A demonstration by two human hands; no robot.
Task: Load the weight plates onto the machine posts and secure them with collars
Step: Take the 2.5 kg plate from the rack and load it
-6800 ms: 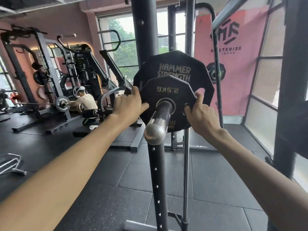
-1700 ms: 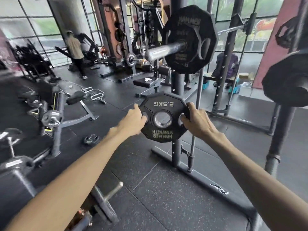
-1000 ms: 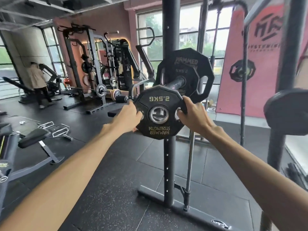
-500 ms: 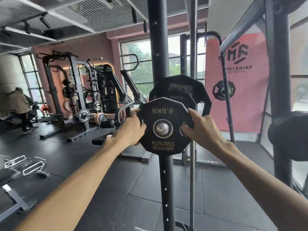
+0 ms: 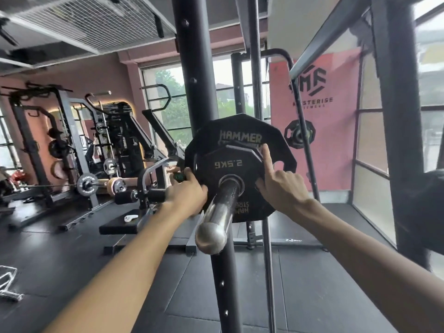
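Black rubber is gripped at the left rim of the 2.5 kg plate (image 5: 228, 175) by the fingers (image 5: 193, 179) of the left hand (image 5: 186, 194). The thumb is laid on the face and the rest are wrapped behind the edge, though the detail is blurred. On the opposite side the right hand (image 5: 282, 188) is set more loosely. Its index finger (image 5: 266, 158) is stretched straight up along the upper right rim, its thumb is pressed to the face, and the remaining fingers are curled in with nothing held.

The plate is threaded on the chrome post (image 5: 216, 222), well in from the rounded end, with its lettering upside down. Just behind it the edge of a second small plate (image 5: 245, 150) is seen, and behind that a larger plate (image 5: 240, 131) marked HAMMER. The post is carried on a black upright (image 5: 197, 68) drilled with holes. Further off, a rack (image 5: 31, 140) and a loaded barbell (image 5: 86, 185) are seen at the left, and a pink banner (image 5: 336, 140) at the right.
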